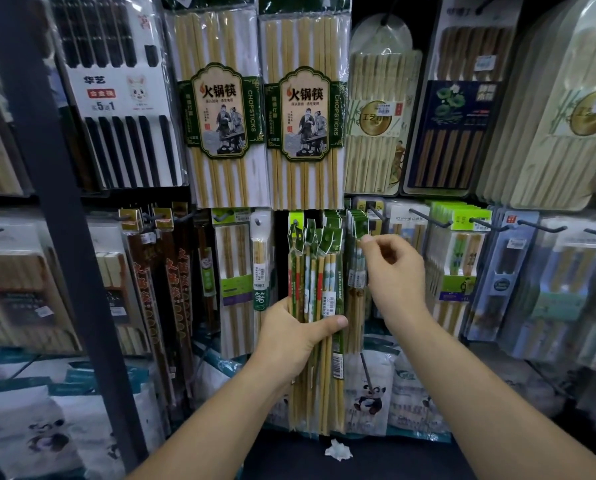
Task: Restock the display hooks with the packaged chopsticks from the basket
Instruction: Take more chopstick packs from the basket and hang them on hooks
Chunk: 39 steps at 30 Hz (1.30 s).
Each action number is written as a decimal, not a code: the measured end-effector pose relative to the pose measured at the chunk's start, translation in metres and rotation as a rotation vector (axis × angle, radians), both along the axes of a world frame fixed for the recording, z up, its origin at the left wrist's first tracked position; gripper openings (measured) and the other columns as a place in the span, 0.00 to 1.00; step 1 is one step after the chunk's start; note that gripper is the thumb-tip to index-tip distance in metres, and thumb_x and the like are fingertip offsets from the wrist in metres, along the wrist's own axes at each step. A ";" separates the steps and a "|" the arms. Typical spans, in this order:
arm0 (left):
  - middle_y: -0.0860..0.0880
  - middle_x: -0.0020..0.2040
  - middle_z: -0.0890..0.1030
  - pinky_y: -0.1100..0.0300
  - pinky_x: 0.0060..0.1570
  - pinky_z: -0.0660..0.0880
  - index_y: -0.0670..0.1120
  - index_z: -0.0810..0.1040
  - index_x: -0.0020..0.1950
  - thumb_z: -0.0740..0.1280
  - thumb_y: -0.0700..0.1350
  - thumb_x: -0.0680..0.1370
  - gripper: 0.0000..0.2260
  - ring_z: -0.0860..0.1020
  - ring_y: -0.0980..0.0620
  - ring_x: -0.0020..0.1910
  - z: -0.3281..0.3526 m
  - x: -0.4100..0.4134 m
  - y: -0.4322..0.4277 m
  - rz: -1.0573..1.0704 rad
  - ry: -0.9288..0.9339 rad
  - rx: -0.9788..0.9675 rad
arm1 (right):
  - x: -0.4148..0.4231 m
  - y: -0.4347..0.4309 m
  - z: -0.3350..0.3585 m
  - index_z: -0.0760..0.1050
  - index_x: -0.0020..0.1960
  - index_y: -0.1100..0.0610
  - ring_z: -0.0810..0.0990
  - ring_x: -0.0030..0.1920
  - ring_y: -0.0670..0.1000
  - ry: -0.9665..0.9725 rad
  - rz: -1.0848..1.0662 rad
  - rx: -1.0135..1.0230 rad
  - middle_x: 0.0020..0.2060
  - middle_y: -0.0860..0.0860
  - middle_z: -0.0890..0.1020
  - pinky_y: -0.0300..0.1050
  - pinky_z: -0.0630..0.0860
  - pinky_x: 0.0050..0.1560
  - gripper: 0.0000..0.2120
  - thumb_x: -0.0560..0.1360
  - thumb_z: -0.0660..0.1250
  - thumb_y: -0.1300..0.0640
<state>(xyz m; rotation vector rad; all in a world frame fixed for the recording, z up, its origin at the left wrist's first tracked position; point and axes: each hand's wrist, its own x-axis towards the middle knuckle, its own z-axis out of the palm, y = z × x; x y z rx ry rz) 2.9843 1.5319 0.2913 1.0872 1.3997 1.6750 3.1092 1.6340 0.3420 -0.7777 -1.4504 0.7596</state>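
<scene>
The left hand (300, 336) gripped a bundle of packaged chopsticks (315, 271), long axis upright, headers topmost. Just to its right, the right hand (393, 271) was nearer the display hook (376, 212). Its curled fingers met the hung packs (357, 225), but I cannot tell whether it pinched one.

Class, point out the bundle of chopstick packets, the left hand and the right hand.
bundle of chopstick packets (315, 271), head view, printed fronts above the grip.
left hand (287, 337), head view, middle of the hand.
right hand (393, 275), head view, middle of the hand.
</scene>
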 end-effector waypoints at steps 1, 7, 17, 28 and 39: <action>0.53 0.45 0.88 0.65 0.41 0.81 0.50 0.84 0.50 0.83 0.42 0.67 0.15 0.86 0.55 0.45 0.000 0.000 0.000 -0.004 0.002 -0.002 | 0.000 -0.005 0.000 0.81 0.44 0.49 0.78 0.36 0.37 -0.029 0.075 0.009 0.34 0.41 0.81 0.27 0.72 0.36 0.08 0.80 0.68 0.51; 0.52 0.46 0.88 0.66 0.40 0.80 0.49 0.84 0.52 0.83 0.42 0.68 0.16 0.86 0.55 0.45 0.000 0.004 0.001 -0.013 0.000 0.002 | 0.000 -0.011 0.009 0.84 0.49 0.52 0.82 0.42 0.41 -0.023 0.289 -0.140 0.39 0.43 0.85 0.44 0.77 0.46 0.04 0.79 0.71 0.53; 0.54 0.45 0.88 0.72 0.38 0.77 0.49 0.83 0.51 0.82 0.44 0.69 0.14 0.85 0.57 0.44 -0.001 -0.002 0.001 0.040 0.009 0.010 | 0.002 0.007 0.015 0.85 0.49 0.51 0.78 0.66 0.60 0.182 0.231 -0.359 0.59 0.55 0.84 0.64 0.72 0.69 0.07 0.80 0.69 0.50; 0.54 0.46 0.88 0.70 0.40 0.78 0.50 0.83 0.51 0.82 0.43 0.69 0.15 0.85 0.58 0.45 -0.002 -0.002 0.000 0.000 0.030 0.007 | -0.009 0.016 0.014 0.79 0.49 0.72 0.82 0.43 0.48 0.120 0.035 -0.277 0.51 0.68 0.82 0.39 0.72 0.55 0.19 0.80 0.70 0.54; 0.51 0.48 0.88 0.59 0.48 0.82 0.48 0.83 0.54 0.84 0.44 0.67 0.19 0.86 0.53 0.48 0.000 0.003 0.002 -0.059 0.028 0.009 | 0.000 -0.019 0.003 0.83 0.42 0.49 0.80 0.38 0.41 -0.088 0.254 -0.121 0.35 0.44 0.83 0.43 0.75 0.45 0.09 0.80 0.69 0.52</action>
